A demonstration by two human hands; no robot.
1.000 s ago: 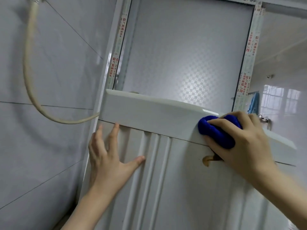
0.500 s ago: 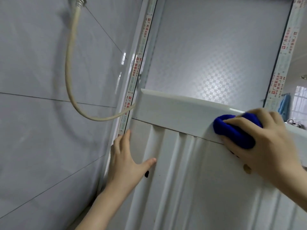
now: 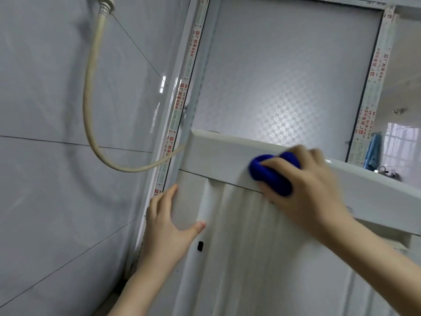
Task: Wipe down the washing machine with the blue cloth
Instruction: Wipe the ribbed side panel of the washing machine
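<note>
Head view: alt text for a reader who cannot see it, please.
The right hand grips a bunched blue cloth against the upper band of the white washing machine; the left hand rests flat on the ribbed panel below. A beige hose loops down the tiled wall.

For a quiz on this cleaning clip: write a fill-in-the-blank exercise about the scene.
The right hand grips a bunched ____ cloth.
The left hand lies flat on the washing machine, holding ____.
A beige hose hangs looped against the tiled ____.
Missing words: blue, nothing, wall.
</note>
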